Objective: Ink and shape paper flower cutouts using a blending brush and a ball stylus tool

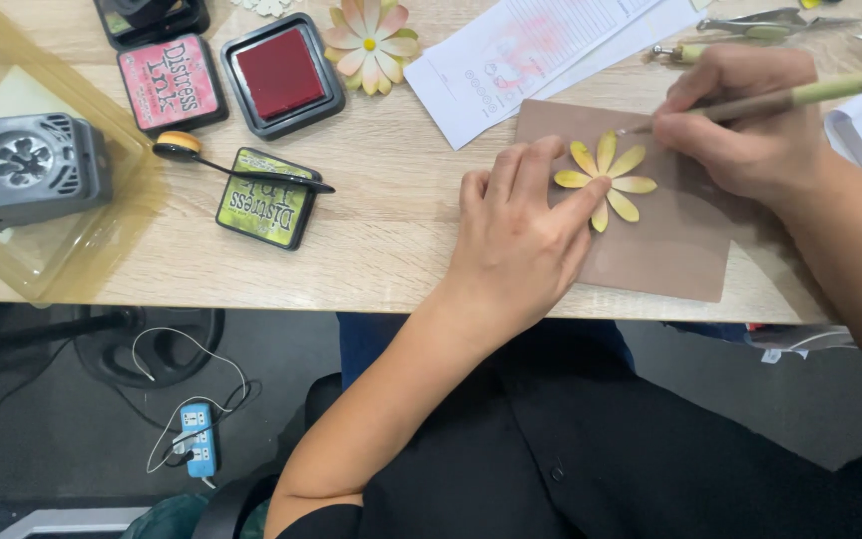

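The yellow paper flower point(606, 180) lies flat near the middle of the brown mat point(650, 240), which sits at the desk's point(391, 230) near edge. The left hand point(521, 240) rests just left of the flower, fingers spread loosely and pinching nothing, its forefinger tip pressed on the flower's lower left petals to pin it down. The right hand point(740, 125), on the flower's right, has its grip closed around a slim stylus point(800, 97), whose tip touches the mat just above the flower's upper right petal. To shape petals well here, I judge that the pinning finger should stay close to the centre so the petal being worked cannot slide, and that the tip should be drawn with light, even pressure so the thin paper curls rather than tears; the soft mat helps with that. Well to the left of the flower lie a green ink pad point(263, 200) with a dauber point(207, 155) across it, a pink pad point(172, 82) and an open red pad point(281, 75), then a grey punch point(22, 170) in a clear tray point(72, 265). A finished pink-tipped flower point(371, 42) and printed sheets point(531, 60) lie beyond the mat.
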